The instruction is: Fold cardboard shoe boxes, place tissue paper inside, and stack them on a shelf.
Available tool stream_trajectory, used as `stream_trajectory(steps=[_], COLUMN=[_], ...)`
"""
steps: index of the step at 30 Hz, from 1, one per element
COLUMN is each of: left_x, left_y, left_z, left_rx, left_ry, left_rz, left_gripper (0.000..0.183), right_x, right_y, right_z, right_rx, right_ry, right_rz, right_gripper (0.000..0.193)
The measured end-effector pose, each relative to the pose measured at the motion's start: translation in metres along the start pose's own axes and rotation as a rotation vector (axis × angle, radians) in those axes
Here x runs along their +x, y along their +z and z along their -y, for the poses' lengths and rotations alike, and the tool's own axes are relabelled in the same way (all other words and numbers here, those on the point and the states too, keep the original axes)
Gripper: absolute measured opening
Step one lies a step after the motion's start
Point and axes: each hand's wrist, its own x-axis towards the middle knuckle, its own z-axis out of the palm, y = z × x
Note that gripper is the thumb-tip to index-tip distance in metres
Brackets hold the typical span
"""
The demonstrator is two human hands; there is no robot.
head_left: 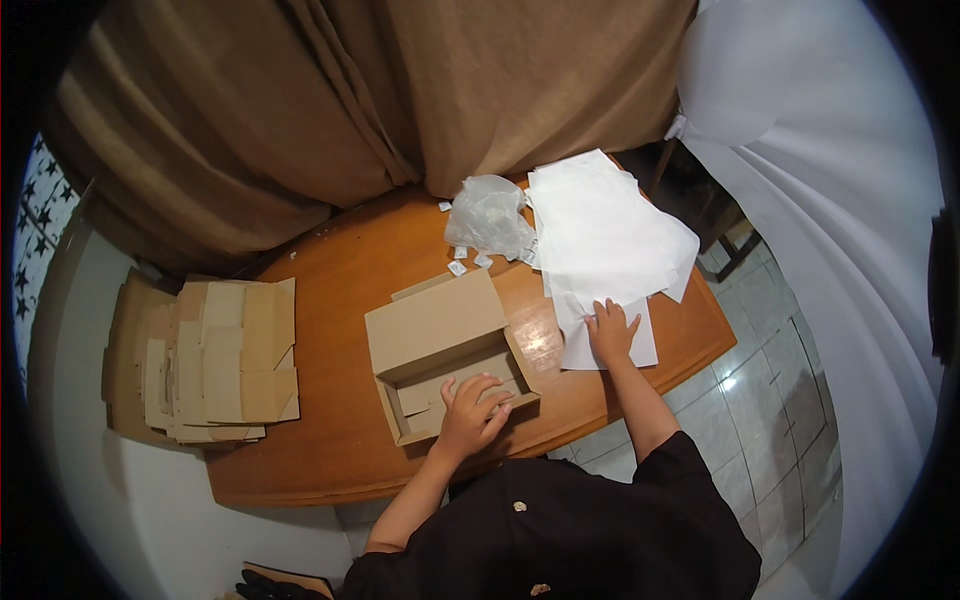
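An open cardboard box (436, 326) stands on the table in front of me, its lid raised at the far side. Over its near edge hovers my left hand (472, 412), fingers apart and curved, holding nothing that I can see; whether it touches the box I cannot tell. To the right, my right hand (612, 332) lies with spread fingers on the near part of a pile of white paper sheets (610, 230). One sheet at the near end sits partly under that hand.
Flattened cardboard boxes (225, 355) are stacked at the table's left end. Behind the open box lie a crumpled clear plastic bag (488, 218) and several small white packets (457, 268). A brown curtain (520, 80) hangs along the far side of the wooden table (330, 390); white cloth (800, 200) hangs at right.
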Motion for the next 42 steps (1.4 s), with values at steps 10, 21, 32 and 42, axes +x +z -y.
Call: stream_trajectory(steps=[10, 21, 32, 42], left_x=[-0.032, 0.008, -0.006, -0.080], left_y=[-0.011, 0.001, -0.004, -0.045], left_z=[0.007, 0.011, 0.060, 0.044], left_rx=[0.038, -0.376, -0.552, 0.134], left_ry=[-0.108, -0.406, -0.720, -0.896], left_rz=[0.008, -0.225, -0.045, -0.260], left_gripper=[0.014, 0.026, 0.023, 0.018], right_x=[0.035, -0.018, -0.127, -0.133], right_y=[-0.013, -0.083, -0.072, -0.064], right_z=[0.012, 0.082, 0.121, 0.128], right_rx=[0.101, 0.474, 0.561, 0.310], right_ry=[0.011, -0.480, -0.839, -0.816], right_rz=[-0.067, -0.178, 0.121, 0.332], right_gripper=[0.017, 0.013, 0.015, 0.039])
